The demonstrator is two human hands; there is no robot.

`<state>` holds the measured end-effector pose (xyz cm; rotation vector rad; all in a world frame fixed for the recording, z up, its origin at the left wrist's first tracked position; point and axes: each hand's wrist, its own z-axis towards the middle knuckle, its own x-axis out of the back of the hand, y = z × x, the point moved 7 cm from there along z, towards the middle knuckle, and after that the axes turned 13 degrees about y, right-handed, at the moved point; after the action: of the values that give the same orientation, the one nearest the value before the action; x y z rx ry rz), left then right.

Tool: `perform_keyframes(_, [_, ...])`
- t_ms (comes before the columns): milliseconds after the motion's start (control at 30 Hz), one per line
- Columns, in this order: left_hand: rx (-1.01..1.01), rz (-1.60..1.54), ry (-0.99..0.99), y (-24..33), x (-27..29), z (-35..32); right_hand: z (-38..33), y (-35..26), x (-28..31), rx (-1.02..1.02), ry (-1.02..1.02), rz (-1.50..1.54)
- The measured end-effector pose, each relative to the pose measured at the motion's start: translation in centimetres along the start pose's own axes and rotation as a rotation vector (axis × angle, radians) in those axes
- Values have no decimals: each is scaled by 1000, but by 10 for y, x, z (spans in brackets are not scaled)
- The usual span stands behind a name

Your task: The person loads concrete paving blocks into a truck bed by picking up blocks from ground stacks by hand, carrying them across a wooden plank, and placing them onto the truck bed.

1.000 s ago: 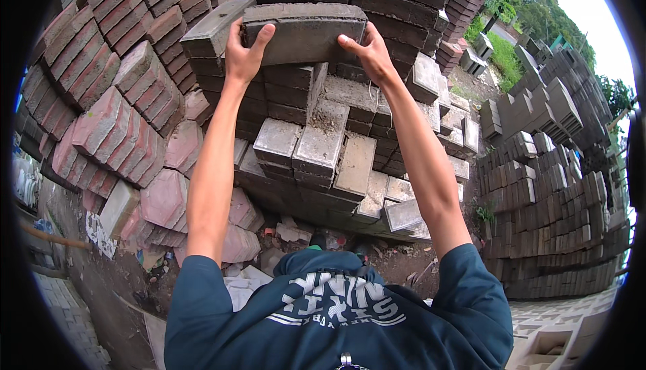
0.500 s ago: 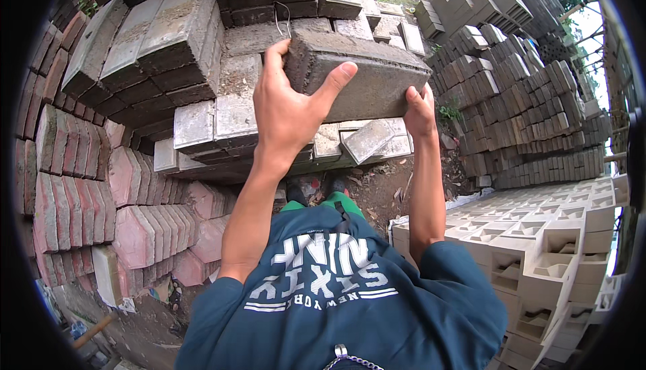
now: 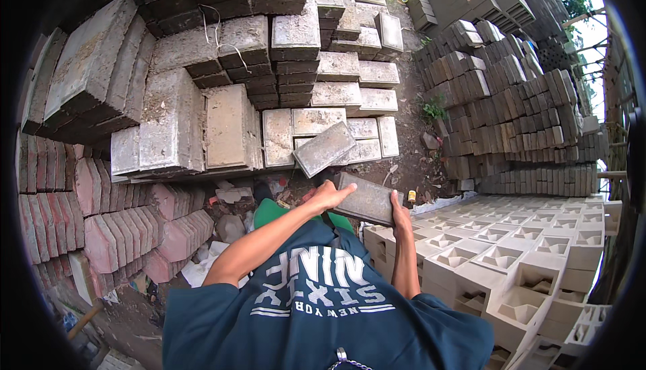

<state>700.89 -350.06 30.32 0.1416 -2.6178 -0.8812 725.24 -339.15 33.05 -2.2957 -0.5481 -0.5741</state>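
A grey concrete block (image 3: pixel 367 199) is held between my two hands in front of my waist, its broad face turned up and its right end a little lower. My left hand (image 3: pixel 328 196) grips the left end, with the thumb lying on the upper face. At the other end my right hand (image 3: pixel 400 212) is closed round the edge, thumb on top; its fingers are hidden beneath. Just beyond the held block, a loose grey block (image 3: pixel 325 149) lies slantwise on top of the low stack of pale blocks (image 3: pixel 318 121).
Taller stacks of grey blocks (image 3: pixel 94 53) stand at the far left, with a loop of wire (image 3: pixel 217 37) on one. Reddish hexagonal pavers (image 3: pixel 121 235) fill the left. Pale hollow blocks (image 3: pixel 518 235) form a wide stack at right, below rows of dark blocks (image 3: pixel 518 114).
The block has come down and toward my body, from above the stack to waist height, with both hands still on it. My view has shifted to the right.
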Motion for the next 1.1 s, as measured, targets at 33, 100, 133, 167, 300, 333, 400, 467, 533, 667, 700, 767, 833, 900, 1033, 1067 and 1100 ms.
perform_keyframes(33, [85, -162, -95, -5, -14, -5, 11, -1, 4, 40, 66, -89])
perform_keyframes(100, [145, -249, 23, -45, -51, 18, 38, -2, -2, 107, -38, -181])
perform_keyframes(133, [153, -363, 5, -45, -57, 15, 55, 1, -6, 148, -47, -218])
perform_keyframes(167, [163, -484, -6, -42, -59, 7, 63, -3, -10, 194, -62, -258])
perform_keyframes(300, [375, -690, 392, -42, -42, -14, 79, -47, -52, 403, -199, -437])
perform_keyframes(333, [407, -718, 483, -43, -38, -15, 78, -60, -61, 409, -218, -456])
perform_keyframes(400, [422, -758, 645, -37, -22, -15, 72, -86, -86, 527, -306, -440])
perform_keyframes(467, [413, -768, 824, -32, -2, -12, 64, -110, -109, 595, -349, -427])
perform_keyframes(533, [408, -754, 945, -31, 17, -6, 59, -131, -133, 663, -386, -405])
perform_keyframes(667, [296, -684, 1020, -10, 49, 4, 53, -160, -171, 878, -359, -493])
perform_keyframes(700, [292, -688, 1023, -12, 53, 12, 54, -165, -177, 907, -372, -489])
perform_keyframes(767, [410, -646, 974, -35, 48, 33, 57, -171, -193, 950, -399, -486])
perform_keyframes(833, [438, -583, 937, -50, 39, 52, 68, -169, -212, 1143, -306, -543])
perform_keyframes(900, [412, -485, 1031, -67, 41, 57, 65, -173, -222, 1245, -317, -580])
perform_keyframes(1033, [276, -941, 738, -52, 41, 65, 101, -177, -234, 1057, -449, -597])
perform_keyframes(1067, [303, -1070, 679, -47, 36, 67, 107, -170, -237, 866, -546, -559])
perform_keyframes(1100, [306, -1069, 675, -42, 36, 66, 113, -163, -239, 673, -635, -517])
